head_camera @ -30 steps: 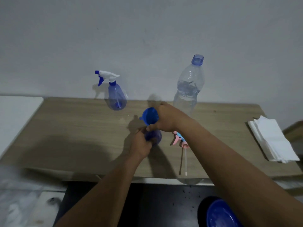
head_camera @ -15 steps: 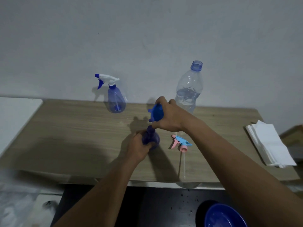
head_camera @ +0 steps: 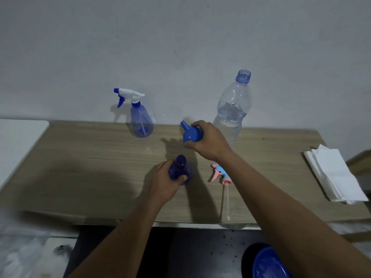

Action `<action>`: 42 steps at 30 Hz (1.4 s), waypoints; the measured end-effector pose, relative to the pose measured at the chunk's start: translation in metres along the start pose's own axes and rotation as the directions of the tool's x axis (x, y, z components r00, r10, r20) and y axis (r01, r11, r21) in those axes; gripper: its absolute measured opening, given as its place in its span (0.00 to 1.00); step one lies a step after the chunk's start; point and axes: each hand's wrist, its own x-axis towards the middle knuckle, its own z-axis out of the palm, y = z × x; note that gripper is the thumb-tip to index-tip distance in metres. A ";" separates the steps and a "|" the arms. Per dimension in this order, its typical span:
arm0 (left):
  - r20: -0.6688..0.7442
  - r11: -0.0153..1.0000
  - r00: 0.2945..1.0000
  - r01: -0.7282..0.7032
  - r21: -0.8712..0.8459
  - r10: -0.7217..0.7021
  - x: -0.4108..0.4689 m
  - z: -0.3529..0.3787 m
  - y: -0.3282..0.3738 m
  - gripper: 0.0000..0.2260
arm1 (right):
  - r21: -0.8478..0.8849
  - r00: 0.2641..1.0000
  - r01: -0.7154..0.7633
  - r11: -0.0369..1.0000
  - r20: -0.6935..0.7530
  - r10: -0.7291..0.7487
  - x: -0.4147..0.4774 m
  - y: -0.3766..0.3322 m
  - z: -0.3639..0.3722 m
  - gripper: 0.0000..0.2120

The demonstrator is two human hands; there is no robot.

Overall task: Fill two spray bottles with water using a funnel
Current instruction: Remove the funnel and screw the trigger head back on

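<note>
Left hand point(head_camera: 163, 182) wrapped around the open blue spray bottle point(head_camera: 180, 169), standing mid-table point(head_camera: 90, 167). Right hand point(head_camera: 208, 140) clamped on the blue funnel point(head_camera: 191, 133), spout tilted up-left, held above and behind that bottle. Second spray bottle point(head_camera: 140, 121) capped by the wall, pink trigger head point(head_camera: 220, 174) lying just right.

Blue funnel point(head_camera: 190, 133) tilted above open blue bottle point(head_camera: 180, 169); capped spray bottle point(head_camera: 140, 121) stands behind.

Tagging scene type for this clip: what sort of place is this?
Probably a plain room at home, not a lab: a wood-grain table against a bare white wall, with a reused water bottle and stacked paper napkins.
</note>
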 end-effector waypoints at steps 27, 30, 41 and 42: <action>-0.045 0.987 0.998 0.040 -0.157 -0.047 -0.013 -0.003 0.001 0.16 | -0.477 0.972 0.076 0.876 0.230 0.041 -0.035 0.079 0.045 0.18; -0.046 0.981 0.997 0.056 -0.187 -0.066 -0.015 -0.002 0.004 0.15 | -0.565 0.988 0.046 0.824 0.147 0.045 -0.055 0.096 0.041 0.17; 0.010 0.975 0.998 0.067 -0.210 -0.066 -0.026 0.002 0.009 0.17 | -0.296 0.967 -0.243 0.924 -0.003 0.254 -0.072 0.109 0.036 0.17; 0.019 0.975 0.998 0.070 -0.210 -0.067 -0.027 0.002 0.008 0.17 | -0.224 0.966 -0.255 0.941 -0.023 0.257 -0.073 0.102 0.032 0.14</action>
